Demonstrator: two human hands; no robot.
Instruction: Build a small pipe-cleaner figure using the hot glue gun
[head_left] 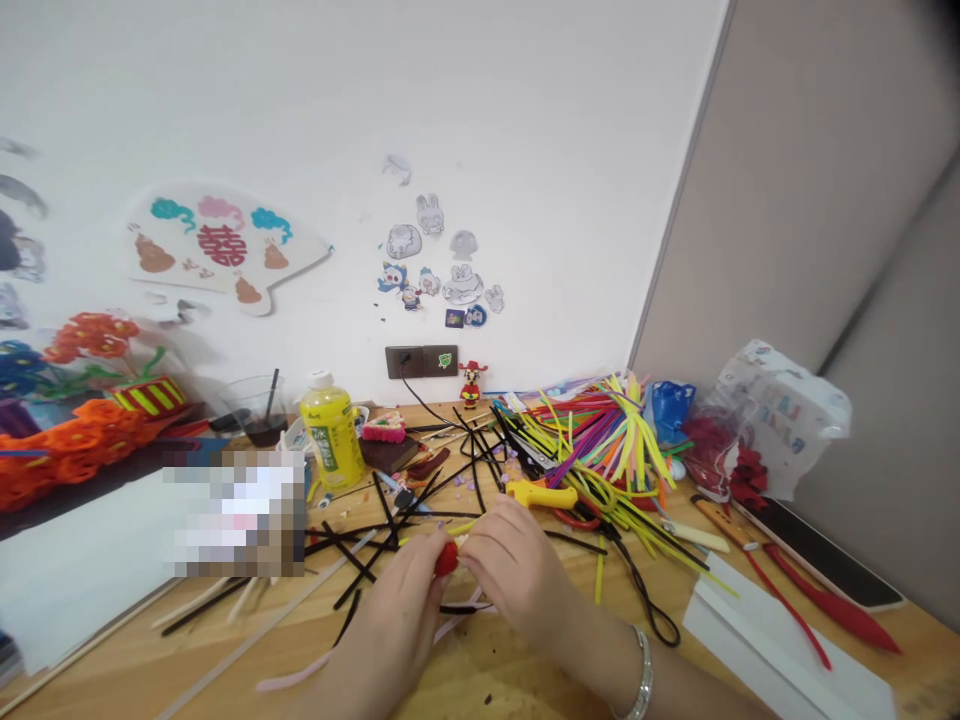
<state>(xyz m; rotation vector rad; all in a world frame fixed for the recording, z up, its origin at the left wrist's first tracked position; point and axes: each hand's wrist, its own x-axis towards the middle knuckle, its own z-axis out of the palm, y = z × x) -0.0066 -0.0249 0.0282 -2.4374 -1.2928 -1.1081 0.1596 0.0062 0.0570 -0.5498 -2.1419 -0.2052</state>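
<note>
Over the front middle of the wooden table, my left hand (401,610) is closed, thumb and fingers pinching a small rounded red piece (446,559). What it is made of is too small to tell. My right hand (517,565) comes in from the other side, with its fingertips pressed together close against the red piece. Whatever lies between those fingertips is hidden. Just behind the right hand rests a yellow hot glue gun (544,494). Black pipe cleaners (386,510) are scattered around and behind both hands, and a pink strip (292,675) passes below the left hand.
A heap of colourful pipe cleaners (600,440) lies at the back right, beside a plastic bag (787,410). At the back left stands a yellow bottle (330,435) near fuzzy orange flowers (90,450). A small red-hatted figure (471,385) stands by the wall. White paper (780,640) lies front right.
</note>
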